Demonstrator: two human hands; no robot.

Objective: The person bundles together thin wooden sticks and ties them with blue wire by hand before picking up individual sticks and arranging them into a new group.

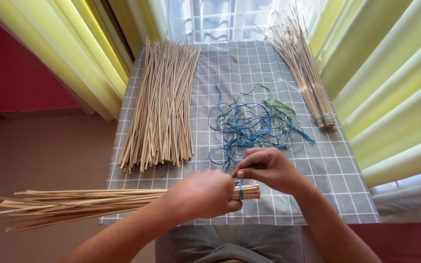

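Note:
My left hand grips a bundle of thin pale sticks that lies crosswise, its long end reaching off to the left. A blue string is wrapped around the bundle's right end. My right hand pinches that string just above the bundle's end. Both hands hover over the near edge of a grey checked cloth on a small table.
A loose pile of sticks lies on the cloth's left side. A tangle of blue and green strings sits in the middle. A tied bundle of sticks lies at the right. Yellow curtains hang on both sides.

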